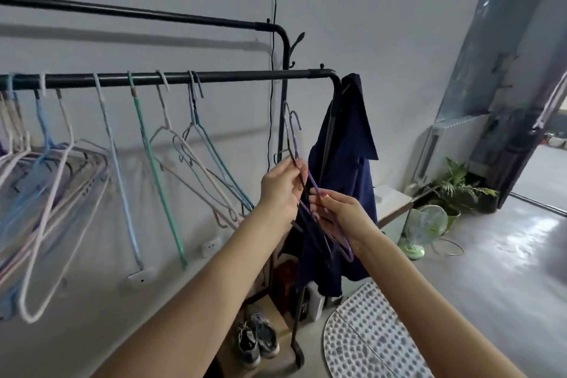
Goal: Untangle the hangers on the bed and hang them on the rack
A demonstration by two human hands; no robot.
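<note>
I hold two tangled hangers in front of the black rack's lower rail [245, 76], just below its right end. My left hand [282, 186] pinches the dark hanger [291, 149] near its neck. My right hand [340, 215] grips the purple hanger [311, 179] lower down, and its purple shoulder loop sticks out below my palm. Both hooks point up, clear of the rail. Several pastel hangers [153, 169] hang along the rail to the left. The bed is out of view.
A navy garment [346, 181] hangs on the rack's right post. A higher black rail [138, 14] runs behind. Shoes [256, 341] and a box sit at the rack's foot, a patterned mat [368, 334] lies lower right, and a small fan [425, 225] and plant [457, 184] stand on the floor.
</note>
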